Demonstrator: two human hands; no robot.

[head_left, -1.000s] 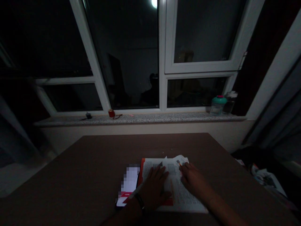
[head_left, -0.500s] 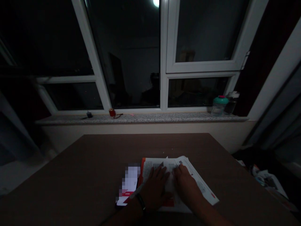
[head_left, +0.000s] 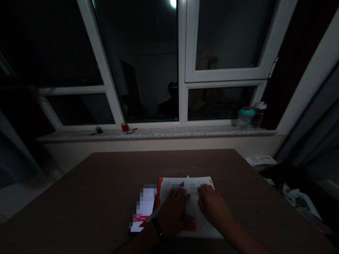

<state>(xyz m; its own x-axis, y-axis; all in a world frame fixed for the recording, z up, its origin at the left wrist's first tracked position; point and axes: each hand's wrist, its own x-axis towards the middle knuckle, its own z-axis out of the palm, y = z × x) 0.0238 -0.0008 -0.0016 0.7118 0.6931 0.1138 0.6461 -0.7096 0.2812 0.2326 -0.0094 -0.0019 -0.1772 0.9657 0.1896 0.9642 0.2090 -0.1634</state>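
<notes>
An open book (head_left: 205, 213) with printed white pages and an orange-red edge on its left lies on the brown table. My left hand (head_left: 174, 208), with a dark band at the wrist, rests flat over the left page, fingers spread. On the right page lies my right hand (head_left: 212, 203), its fingers curled together near the upper part. Whether something is pinched under those fingertips is hidden. A phone (head_left: 145, 206) with a lit screen, partly pixelated, lies just left of the book, close to my left forearm.
The brown table (head_left: 116, 176) reaches to a wall below a granite windowsill (head_left: 169, 132). On the sill stand a teal-lidded bottle (head_left: 245, 118), a clear bottle (head_left: 259, 114) and a small red jar (head_left: 124, 127). A printed sheet (head_left: 261, 161) shows beyond the table's right edge.
The slanted sheet that stuck out at the book's right is gone from there. A printed sheet now shows beyond the table's right edge. My right hand has shifted slightly right; my left hand stays.
</notes>
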